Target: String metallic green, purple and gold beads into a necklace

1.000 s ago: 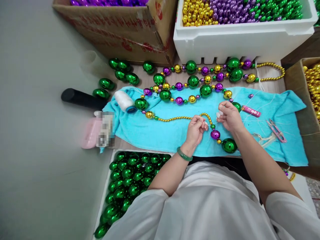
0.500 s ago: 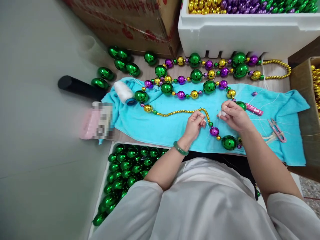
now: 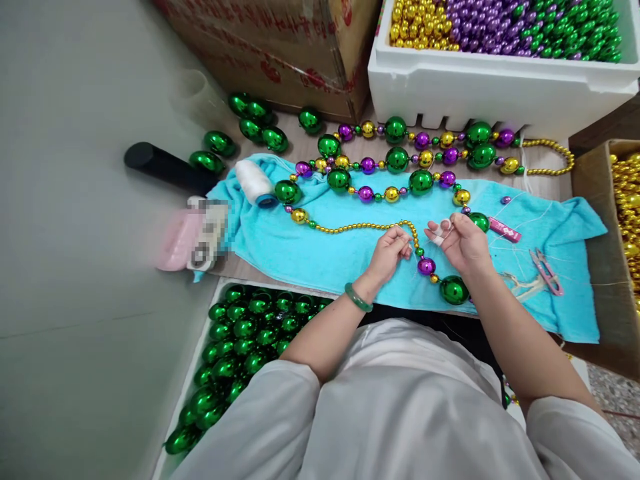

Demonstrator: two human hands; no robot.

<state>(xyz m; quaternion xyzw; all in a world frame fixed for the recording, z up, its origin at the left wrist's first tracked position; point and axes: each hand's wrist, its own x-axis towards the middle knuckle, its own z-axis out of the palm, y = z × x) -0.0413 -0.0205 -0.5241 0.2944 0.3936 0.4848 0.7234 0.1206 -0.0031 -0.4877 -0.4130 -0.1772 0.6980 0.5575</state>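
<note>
My left hand (image 3: 393, 252), a green bangle at its wrist, is closed in a pinch on a thin thread beside the small gold beads (image 3: 350, 229). These belong to a long bead garland (image 3: 421, 182) of green, purple and gold balls, lying in loops on a turquoise towel (image 3: 345, 263). To the right, my right hand (image 3: 465, 241) has thumb and forefinger pinched on thread, its other fingers partly spread. White wrapping covers some of its fingertips. Between the hands lie a purple bead (image 3: 427, 266) and a large green bead (image 3: 455, 291).
A white thread spool (image 3: 254, 181) lies at the towel's left; pink thread snips (image 3: 547, 272) and a pink packet (image 3: 504, 229) are at right. A foam box (image 3: 490, 93) of beads and a carton (image 3: 280, 60) stand behind. Green balls (image 3: 245, 327) fill a tray front left.
My right hand has turned and its lower fingers have opened out, with thread across them. The left hand keeps its pinch. The whole view has shifted slightly.
</note>
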